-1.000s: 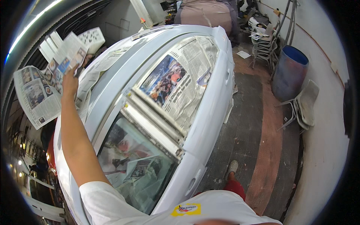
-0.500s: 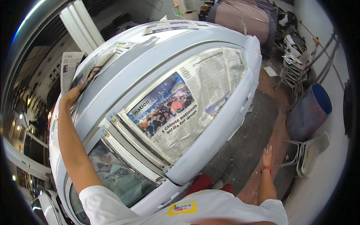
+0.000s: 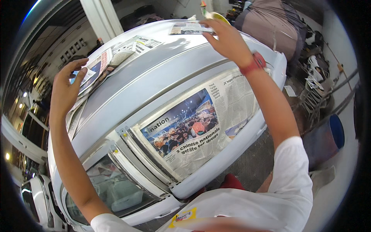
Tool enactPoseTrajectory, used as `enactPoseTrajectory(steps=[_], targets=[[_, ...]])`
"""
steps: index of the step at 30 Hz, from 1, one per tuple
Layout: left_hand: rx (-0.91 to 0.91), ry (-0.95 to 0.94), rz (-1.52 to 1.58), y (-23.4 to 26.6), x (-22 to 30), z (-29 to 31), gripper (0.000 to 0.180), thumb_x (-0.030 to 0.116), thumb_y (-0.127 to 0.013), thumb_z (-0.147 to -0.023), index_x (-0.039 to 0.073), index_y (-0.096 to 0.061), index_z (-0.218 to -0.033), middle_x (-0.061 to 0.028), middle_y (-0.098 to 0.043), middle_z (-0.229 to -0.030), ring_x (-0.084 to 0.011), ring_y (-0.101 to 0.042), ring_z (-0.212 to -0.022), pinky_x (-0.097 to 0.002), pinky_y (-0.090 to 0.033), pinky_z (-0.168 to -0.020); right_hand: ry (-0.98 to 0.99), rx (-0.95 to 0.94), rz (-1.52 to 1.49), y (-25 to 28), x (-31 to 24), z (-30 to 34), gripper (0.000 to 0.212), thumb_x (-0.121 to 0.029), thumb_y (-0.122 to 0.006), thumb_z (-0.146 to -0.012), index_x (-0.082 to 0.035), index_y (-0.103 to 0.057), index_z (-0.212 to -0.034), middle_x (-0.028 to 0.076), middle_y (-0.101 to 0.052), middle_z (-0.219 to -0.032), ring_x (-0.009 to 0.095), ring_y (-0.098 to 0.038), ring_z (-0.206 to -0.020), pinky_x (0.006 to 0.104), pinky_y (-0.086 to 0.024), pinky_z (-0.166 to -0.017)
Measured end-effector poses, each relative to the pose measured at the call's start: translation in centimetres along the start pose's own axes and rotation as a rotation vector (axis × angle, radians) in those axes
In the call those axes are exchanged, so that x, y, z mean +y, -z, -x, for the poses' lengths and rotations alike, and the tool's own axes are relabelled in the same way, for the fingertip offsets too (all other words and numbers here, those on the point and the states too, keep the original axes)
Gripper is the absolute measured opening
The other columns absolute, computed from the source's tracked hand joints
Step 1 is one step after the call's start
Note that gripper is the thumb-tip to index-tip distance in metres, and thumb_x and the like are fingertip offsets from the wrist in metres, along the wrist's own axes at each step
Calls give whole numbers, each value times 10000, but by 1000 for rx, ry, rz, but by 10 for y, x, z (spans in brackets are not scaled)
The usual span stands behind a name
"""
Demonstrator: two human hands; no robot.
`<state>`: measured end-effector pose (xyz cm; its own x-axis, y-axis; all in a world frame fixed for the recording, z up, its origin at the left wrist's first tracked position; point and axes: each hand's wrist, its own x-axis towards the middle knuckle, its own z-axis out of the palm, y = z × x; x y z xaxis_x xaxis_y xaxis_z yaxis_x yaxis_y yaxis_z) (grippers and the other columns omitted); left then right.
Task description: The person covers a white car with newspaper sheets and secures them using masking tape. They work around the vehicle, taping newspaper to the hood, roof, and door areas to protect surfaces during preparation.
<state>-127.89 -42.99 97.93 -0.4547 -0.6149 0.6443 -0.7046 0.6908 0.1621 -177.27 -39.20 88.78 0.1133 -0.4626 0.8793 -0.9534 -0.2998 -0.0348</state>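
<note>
My left hand [image 3: 66, 89] is raised at the left side of the pale grey car body [image 3: 131, 92], thumb and fingers apart. Beside it lie loose newspaper sheets [image 3: 101, 63] along the far side of the roof. My right hand [image 3: 224, 38], with a red wristband, reaches over the roof with thumb and fingers apart. It is nearest to a flat newspaper piece [image 3: 185, 28]. Just behind it shows a round, yellow-rimmed thing [image 3: 221, 17]; I cannot tell whether the hand touches it. Newspaper covers a side window opening [image 3: 193, 135] facing me.
A blue drum [image 3: 326, 133] and stacked metal chairs [image 3: 313, 92] stand along the right wall. Behind the car is a covered bulky form [image 3: 266, 27]. A white pillar [image 3: 102, 17] rises at the far left. An uncovered window [image 3: 116, 185] is near my left arm.
My right hand has come up from low at the right to above the roof. My left hand has let go of the newspaper and lifted. The view has shifted left.
</note>
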Motion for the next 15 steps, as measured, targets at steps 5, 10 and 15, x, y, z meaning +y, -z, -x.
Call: enactPoseTrajectory(steps=[5, 10, 15], targets=[[18, 140, 58, 13, 36, 17, 367, 249, -650, -1103, 42, -739, -1392, -104, -785, -1274, -186, -707, -1158, -351, -511, -1079, -20, -404, 157, -103, 76, -89, 590, -468, -752, -962, -64, -712, -1390, 222, -739, -1351, 412, -686, -1267, 487, -529, -1109], [0, 138, -163, 12, 94, 35, 397, 264, -677, -1089, 56, -725, -1423, -107, -767, -1349, -217, -709, -1220, -381, -528, -1102, -95, -775, 85, -157, 134, -113, 855, -635, -774, -915, 1, -666, -1475, 276, -676, -1477, 405, -649, -1385, 461, -492, -1183], [-166, 327, -242, -9, 176, 33, 486, 305, -702, -1048, -11, -686, -1416, -250, -698, -1424, -419, -624, -1364, -468, -486, -1168, 284, -450, 33, -177, 174, -112, 579, -468, -754, -967, 21, -759, -1277, 275, -759, -1266, 458, -706, -1218, 515, -538, -1083]])
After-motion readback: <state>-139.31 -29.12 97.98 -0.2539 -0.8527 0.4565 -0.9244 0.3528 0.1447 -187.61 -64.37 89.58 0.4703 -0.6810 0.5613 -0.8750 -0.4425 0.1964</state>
